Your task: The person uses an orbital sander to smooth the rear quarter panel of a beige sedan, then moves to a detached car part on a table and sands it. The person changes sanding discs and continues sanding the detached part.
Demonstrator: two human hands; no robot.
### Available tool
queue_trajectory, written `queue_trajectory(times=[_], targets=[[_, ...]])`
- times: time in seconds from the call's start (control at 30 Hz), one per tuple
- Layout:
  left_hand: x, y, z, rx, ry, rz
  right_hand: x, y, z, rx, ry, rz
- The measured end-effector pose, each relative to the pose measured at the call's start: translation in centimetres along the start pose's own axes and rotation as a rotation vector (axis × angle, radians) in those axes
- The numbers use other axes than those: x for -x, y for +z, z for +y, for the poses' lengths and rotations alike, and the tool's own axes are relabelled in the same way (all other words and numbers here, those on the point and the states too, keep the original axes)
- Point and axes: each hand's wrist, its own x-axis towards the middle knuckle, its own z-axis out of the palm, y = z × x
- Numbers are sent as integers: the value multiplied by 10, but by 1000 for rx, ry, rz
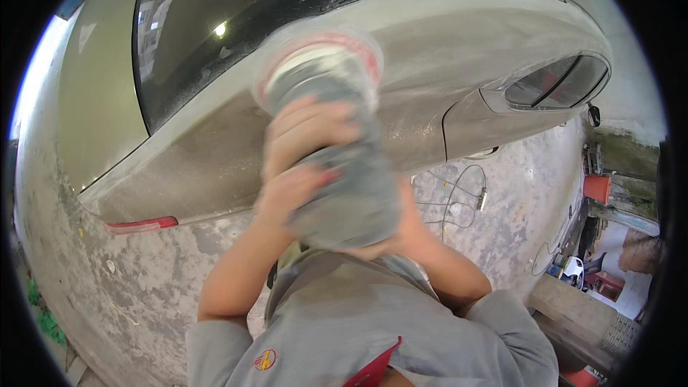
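A blurred sander at centre points its round pad toward twelve o'clock, over a car. The left hand clasps its body; the right hand, at five o'clock, meets its rear, grip hidden.

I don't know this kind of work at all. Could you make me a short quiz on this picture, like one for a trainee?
1. True or false: only the left hand is on the grey, dusty, cylindrical power tool.
2. What is the narrow red strip set in? A: a grey cloth sleeve; B: the dusty, beige-grey car body; C: the mottled floor.
3. Which is farther right in the picture, the power tool or the orange-red, bucket-shaped container?

Key: 1. False; the right hand is at its rear end. 2. B. 3. The container.
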Motion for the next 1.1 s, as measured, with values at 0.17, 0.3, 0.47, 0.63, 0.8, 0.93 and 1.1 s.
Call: queue_trajectory(times=[0.17,0.3,0.47,0.63,0.8,0.93,1.1], targets=[[54,-53,23,-254,-136,317,-28,67,-20,262,-143,-190],[51,-64,29,-140,-291,229,-29,58,-26,360,-140,-218],[4,-9,6,-65,-129,-78,-2,-9,-16,-165,191,-51],[-39,75,0,137,-1,188,16,-49,8,-203,323,41],[-12,14,0,75,-18,170,2,-6,11,-70,139,-88],[39,-77,0,-90,-89,276,-23,67,-15,157,-130,-255],[80,-162,32,-208,-384,438,-47,144,-57,521,-79,-402]])
